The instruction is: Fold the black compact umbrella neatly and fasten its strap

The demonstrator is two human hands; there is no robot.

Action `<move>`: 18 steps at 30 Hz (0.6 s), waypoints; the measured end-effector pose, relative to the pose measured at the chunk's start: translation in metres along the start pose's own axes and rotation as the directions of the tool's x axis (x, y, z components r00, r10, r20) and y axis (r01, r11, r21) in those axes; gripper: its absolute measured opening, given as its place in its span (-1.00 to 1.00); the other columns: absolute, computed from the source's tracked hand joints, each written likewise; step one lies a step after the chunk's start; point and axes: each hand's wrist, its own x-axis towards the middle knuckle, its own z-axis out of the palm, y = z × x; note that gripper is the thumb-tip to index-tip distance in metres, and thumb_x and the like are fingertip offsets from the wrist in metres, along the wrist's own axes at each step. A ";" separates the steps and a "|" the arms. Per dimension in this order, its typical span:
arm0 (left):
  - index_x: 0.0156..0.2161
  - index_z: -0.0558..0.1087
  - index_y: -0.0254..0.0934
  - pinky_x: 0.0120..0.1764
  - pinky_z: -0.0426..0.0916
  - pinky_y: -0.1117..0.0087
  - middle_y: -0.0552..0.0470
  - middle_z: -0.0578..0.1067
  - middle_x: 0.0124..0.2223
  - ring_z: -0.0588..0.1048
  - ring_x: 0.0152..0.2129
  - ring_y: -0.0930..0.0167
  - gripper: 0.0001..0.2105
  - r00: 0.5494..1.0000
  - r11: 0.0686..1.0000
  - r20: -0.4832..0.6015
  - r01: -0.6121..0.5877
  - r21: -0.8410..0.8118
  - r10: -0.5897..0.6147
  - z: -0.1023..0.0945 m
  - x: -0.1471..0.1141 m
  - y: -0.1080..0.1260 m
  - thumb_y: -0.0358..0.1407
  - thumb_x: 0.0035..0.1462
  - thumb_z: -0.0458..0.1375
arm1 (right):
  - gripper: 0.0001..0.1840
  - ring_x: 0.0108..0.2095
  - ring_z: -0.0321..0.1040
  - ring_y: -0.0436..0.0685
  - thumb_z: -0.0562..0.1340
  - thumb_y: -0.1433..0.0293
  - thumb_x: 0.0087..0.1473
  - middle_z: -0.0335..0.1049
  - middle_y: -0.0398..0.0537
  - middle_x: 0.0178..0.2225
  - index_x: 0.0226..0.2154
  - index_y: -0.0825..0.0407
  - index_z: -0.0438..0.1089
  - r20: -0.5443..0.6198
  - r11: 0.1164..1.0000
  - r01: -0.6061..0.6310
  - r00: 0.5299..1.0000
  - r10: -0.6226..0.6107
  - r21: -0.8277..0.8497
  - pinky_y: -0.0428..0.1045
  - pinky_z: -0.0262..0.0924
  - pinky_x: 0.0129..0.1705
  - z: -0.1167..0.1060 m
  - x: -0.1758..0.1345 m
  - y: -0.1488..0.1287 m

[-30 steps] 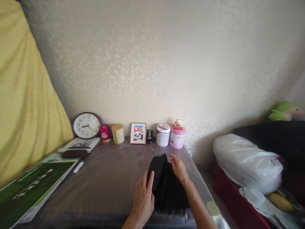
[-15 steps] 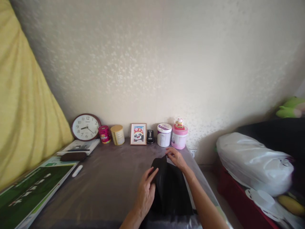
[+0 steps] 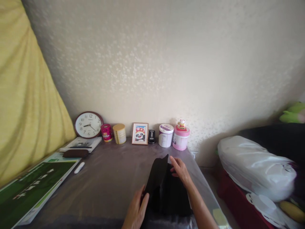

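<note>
A piece of black cloth (image 3: 156,176), loosely folded, lies on the covered table near its front right; its kind is unclear. A pointed corner stands up at the far end, and a fold runs down the middle. My left hand (image 3: 137,206) grips the near left edge, thumb on top and fingers partly hidden behind it. Beside the raised corner is my right hand (image 3: 179,170), its index finger stretched out and the others bent over the right part of the cloth. No cloth shows pinched between its fingertips.
Along the wall stand a clock (image 3: 89,125), a pink can (image 3: 106,133), a yellow-lidded can (image 3: 119,134), a panda picture (image 3: 140,133), a white tub (image 3: 166,136) and a pink-lidded tub (image 3: 180,139). Books (image 3: 33,187) lie left. A white bag (image 3: 254,167) sits right, beyond the table edge.
My left hand has slid down and left to the cloth's near edge. The right hand has let go of the far corner and drawn slightly back. The cloth's left side has spread outward.
</note>
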 end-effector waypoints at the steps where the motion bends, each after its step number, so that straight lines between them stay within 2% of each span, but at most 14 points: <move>1: 0.14 0.12 -0.29 0.16 0.06 0.21 -0.09 0.25 0.16 0.20 0.12 0.30 -0.46 0.999 0.998 0.025 -0.026 0.056 0.025 0.002 -0.003 -0.002 -0.03 0.13 -0.11 | -0.40 -0.51 0.36 0.03 0.12 -0.08 -0.09 0.35 0.00 -0.30 -0.18 0.06 0.27 0.024 1.000 -0.023 0.999 0.023 -0.012 -0.05 0.33 -0.58 0.001 -0.008 -0.002; 4: 0.21 -0.01 -0.34 0.16 0.04 0.20 -0.15 0.18 0.20 0.15 0.14 0.26 -0.35 0.991 0.968 0.103 -0.108 0.225 0.087 0.007 -0.008 -0.004 -0.14 0.03 0.03 | -0.43 -0.52 0.35 0.02 0.08 -0.09 -0.07 0.33 -0.08 -0.41 -0.22 0.03 0.30 0.064 0.999 -0.046 0.997 0.046 0.009 -0.06 0.32 -0.56 0.004 -0.026 0.001; 7: 0.23 -0.11 -0.40 0.15 0.05 0.22 -0.20 0.14 0.21 0.14 0.14 0.24 -0.22 0.985 0.936 0.158 -0.119 0.330 0.069 0.009 -0.008 0.000 -0.31 -0.12 0.08 | -0.46 -0.50 0.36 0.01 0.00 -0.08 0.00 0.31 -0.11 -0.46 -0.27 0.02 0.31 0.028 0.991 -0.100 0.995 0.098 0.087 -0.08 0.33 -0.50 0.007 -0.034 0.015; 11: 0.23 -0.12 -0.48 0.09 0.13 0.24 -0.28 0.23 0.13 0.23 0.07 0.19 -0.18 0.981 0.884 0.167 -0.160 0.440 0.095 0.015 -0.008 0.012 -0.40 -0.20 0.06 | -0.43 -0.47 0.38 0.04 -0.03 -0.08 0.00 0.32 -0.09 -0.46 -0.26 0.04 0.32 0.000 0.979 -0.151 0.988 0.152 0.135 -0.06 0.34 -0.47 0.006 -0.039 0.026; 15: 0.24 -0.14 -0.41 -0.08 0.28 0.17 -0.26 0.34 0.00 0.39 -0.11 0.13 -0.20 0.989 0.834 0.142 -0.118 0.540 0.049 0.023 -0.015 0.028 -0.45 -0.18 0.02 | -0.41 -0.39 0.40 0.14 -0.01 -0.11 -0.04 0.36 -0.03 -0.43 -0.30 0.04 0.35 -0.030 0.998 -0.055 0.998 0.056 0.024 -0.05 0.34 -0.53 -0.001 -0.037 0.016; 18: 0.25 -0.23 -0.34 -0.18 0.34 0.19 -0.30 0.26 0.06 0.45 -0.20 0.16 -0.20 0.987 0.835 0.157 -0.075 0.545 -0.014 0.027 -0.019 0.035 -0.49 -0.14 -0.03 | -0.44 -0.37 0.40 0.18 0.09 -0.05 -0.08 0.40 -0.02 -0.40 -0.22 0.05 0.35 -0.076 0.994 -0.002 0.997 -0.006 -0.109 -0.07 0.31 -0.61 -0.004 -0.028 0.007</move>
